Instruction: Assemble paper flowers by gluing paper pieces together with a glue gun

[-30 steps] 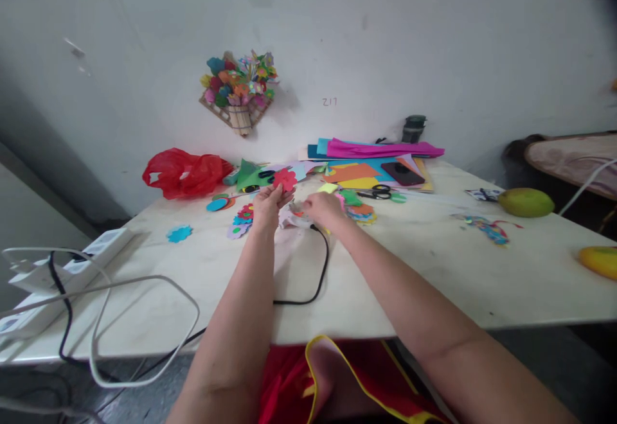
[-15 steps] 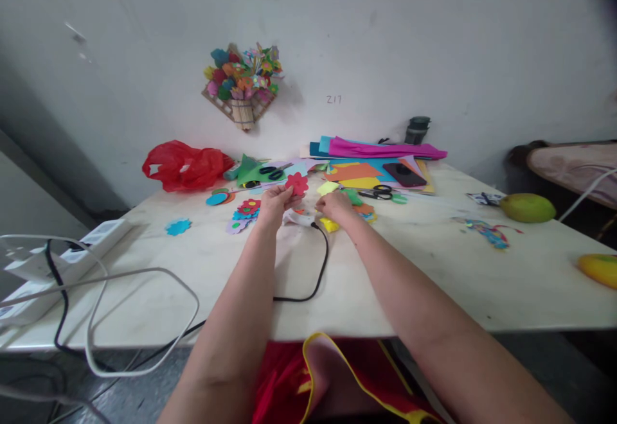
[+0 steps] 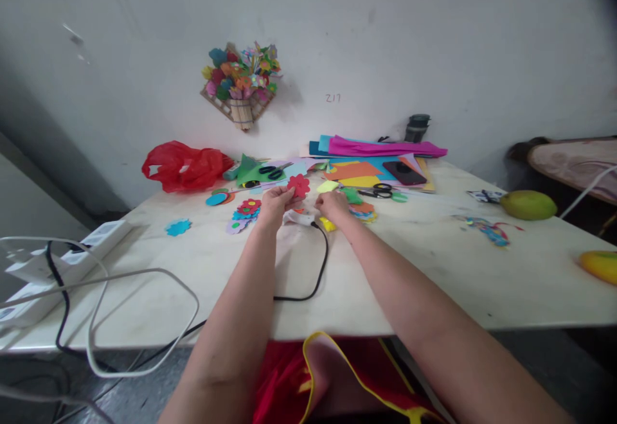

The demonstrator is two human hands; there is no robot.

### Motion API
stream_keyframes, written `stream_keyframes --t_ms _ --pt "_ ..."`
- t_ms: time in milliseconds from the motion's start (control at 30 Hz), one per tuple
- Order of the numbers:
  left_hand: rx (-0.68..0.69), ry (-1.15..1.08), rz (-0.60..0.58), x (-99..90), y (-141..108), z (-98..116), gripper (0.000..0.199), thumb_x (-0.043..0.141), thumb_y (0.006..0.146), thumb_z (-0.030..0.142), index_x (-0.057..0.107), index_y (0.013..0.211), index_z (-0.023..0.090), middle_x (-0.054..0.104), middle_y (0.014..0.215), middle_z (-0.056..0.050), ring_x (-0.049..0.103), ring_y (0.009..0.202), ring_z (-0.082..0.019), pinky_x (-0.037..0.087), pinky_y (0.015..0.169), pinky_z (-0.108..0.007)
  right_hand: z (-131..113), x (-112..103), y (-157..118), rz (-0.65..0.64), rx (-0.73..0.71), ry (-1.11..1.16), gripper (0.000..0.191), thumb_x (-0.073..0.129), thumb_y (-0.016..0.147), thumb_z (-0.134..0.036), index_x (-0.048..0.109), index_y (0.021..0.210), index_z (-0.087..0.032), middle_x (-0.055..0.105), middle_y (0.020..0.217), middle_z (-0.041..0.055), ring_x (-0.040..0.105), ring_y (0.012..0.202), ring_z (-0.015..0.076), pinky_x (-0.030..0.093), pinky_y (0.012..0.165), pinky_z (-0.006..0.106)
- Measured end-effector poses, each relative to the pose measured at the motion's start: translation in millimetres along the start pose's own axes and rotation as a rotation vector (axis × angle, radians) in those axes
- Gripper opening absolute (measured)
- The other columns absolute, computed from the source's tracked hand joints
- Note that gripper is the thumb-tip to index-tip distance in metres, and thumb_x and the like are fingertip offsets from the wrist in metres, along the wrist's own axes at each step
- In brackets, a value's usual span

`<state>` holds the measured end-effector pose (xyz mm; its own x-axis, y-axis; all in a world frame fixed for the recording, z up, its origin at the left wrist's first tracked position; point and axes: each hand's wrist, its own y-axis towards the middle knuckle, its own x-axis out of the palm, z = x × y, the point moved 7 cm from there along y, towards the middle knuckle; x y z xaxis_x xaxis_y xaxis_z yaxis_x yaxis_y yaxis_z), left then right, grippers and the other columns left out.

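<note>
Red flower cutout (image 3: 299, 185), held up over the middle of the far half of the desk (image 3: 434, 244), is pinched at its lower left between the thumb and fingers of the left hand (image 3: 278, 202). From my end, the right hand (image 3: 331, 204) looks narrow, its fingertips drawn together just right of the flower and apart from it; I cannot tell whether anything is in them. I judge the step in hand as steadying the flower while the right hand does fine work beside it. The next move, I'd say, calls for a light grip on the petals and a slow approach from the right fingertips.

Below and between the hands lies a white corded device (image 3: 299, 219), with a yellow scrap (image 3: 328, 225) close by its right end. Its black cord (image 3: 321, 276) loops between the forearms and passes under the left one, so I would keep any pull toward me high. On the left, a pile of flower cutouts (image 3: 237, 225) sits just beside the left wrist. On the right, black-handled scissors (image 3: 383, 190) lie beyond the right hand. The desk's front edge runs beneath both forearms, well apart from the hands; my widest room is right of the right forearm, short of the green mango (image 3: 529, 205).
</note>
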<state>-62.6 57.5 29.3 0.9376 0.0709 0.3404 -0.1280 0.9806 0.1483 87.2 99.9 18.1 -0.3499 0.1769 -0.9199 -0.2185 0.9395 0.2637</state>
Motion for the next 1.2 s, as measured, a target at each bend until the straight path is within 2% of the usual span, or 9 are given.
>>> stream_keyframes --t_ms 133,300,400,500,667,833,1033,1200 --pt "-0.018 0.024 -0.025 1.9 1 -3 0.022 0.077 0.067 0.024 0.059 0.07 0.012 0.068 0.064 -0.007 0.07 0.069 -0.021 0.057 0.071 -0.035 15 -12 0 0.072 0.055 0.328 0.017 0.062 0.078 -0.022 0.074 0.089 -0.018 0.073 0.094 0.0072 0.065 0.089 0.0182 0.046 0.079 0.028" --pt "-0.034 0.049 -0.053 4.2 3 -8 0.024 0.079 0.065 0.024 0.061 0.071 0.01 0.068 0.066 -0.006 0.069 0.066 -0.019 0.057 0.067 -0.03 29 -31 0 0.221 0.058 0.863 0.013 0.065 0.07 -0.021 0.072 0.079 -0.013 0.071 0.077 0.0049 0.064 0.074 0.0167 0.049 0.073 0.029" --pt "-0.033 0.056 -0.068 5.8 3 -10 0.022 0.078 0.065 0.023 0.06 0.069 0.011 0.068 0.066 -0.006 0.069 0.064 -0.018 0.056 0.065 -0.029 26 -39 -2 0.261 0.034 1.083 0.014 0.068 0.066 -0.026 0.07 0.073 -0.014 0.068 0.069 0.0025 0.061 0.069 0.0154 0.048 0.071 0.03" --pt "-0.026 0.065 -0.09 7.8 3 -11 0.022 0.077 0.066 0.023 0.059 0.067 0.011 0.068 0.067 -0.006 0.069 0.063 -0.018 0.055 0.065 -0.029 18 -44 -4 0.271 -0.008 1.185 0.018 0.069 0.063 -0.031 0.069 0.07 -0.015 0.067 0.068 0.0011 0.059 0.068 0.0141 0.048 0.072 0.03" --pt "-0.03 0.04 -0.115 11.6 2 -12 0.023 0.077 0.066 0.021 0.056 0.068 0.012 0.069 0.067 -0.006 0.069 0.062 -0.017 0.056 0.066 -0.03 3 -47 -9 0.256 -0.081 1.182 0.018 0.069 0.063 -0.034 0.069 0.07 -0.016 0.069 0.073 0.0018 0.061 0.074 0.0156 0.048 0.076 0.031" --pt "-0.026 0.031 -0.151 15.6 -1 -10 0.024 0.079 0.064 0.023 0.058 0.07 0.012 0.068 0.065 -0.004 0.067 0.059 -0.014 0.056 0.065 -0.027 -3 -49 -13 0.29 -0.094 1.113 0.011 0.069 0.066 -0.027 0.069 0.068 -0.017 0.07 0.087 0.0042 0.062 0.089 0.0181 0.047 0.083 0.032" --pt "-0.052 0.028 -0.169 17.9 -2 -11 0.02 0.077 0.066 0.022 0.061 0.072 0.011 0.069 0.067 -0.006 0.069 0.065 -0.017 0.056 0.066 -0.028 -4 -48 -10 0.339 -0.128 1.012 0.003 0.069 0.068 -0.021 0.07 0.068 -0.018 0.069 0.096 0.0049 0.061 0.098 0.0182 0.045 0.09 0.033" --pt "-0.057 0.034 -0.2 20.0 -3 -11 0.019 0.075 0.068 0.023 0.06 0.074 0.011 0.069 0.068 -0.007 0.071 0.07 -0.02 0.056 0.071 -0.032 -5 -43 -6 0.338 -0.132 0.885 0.005 0.067 0.071 -0.02 0.073 0.072 -0.02 0.067 0.105 0.0051 0.059 0.103 0.0188 0.043 0.092 0.033"
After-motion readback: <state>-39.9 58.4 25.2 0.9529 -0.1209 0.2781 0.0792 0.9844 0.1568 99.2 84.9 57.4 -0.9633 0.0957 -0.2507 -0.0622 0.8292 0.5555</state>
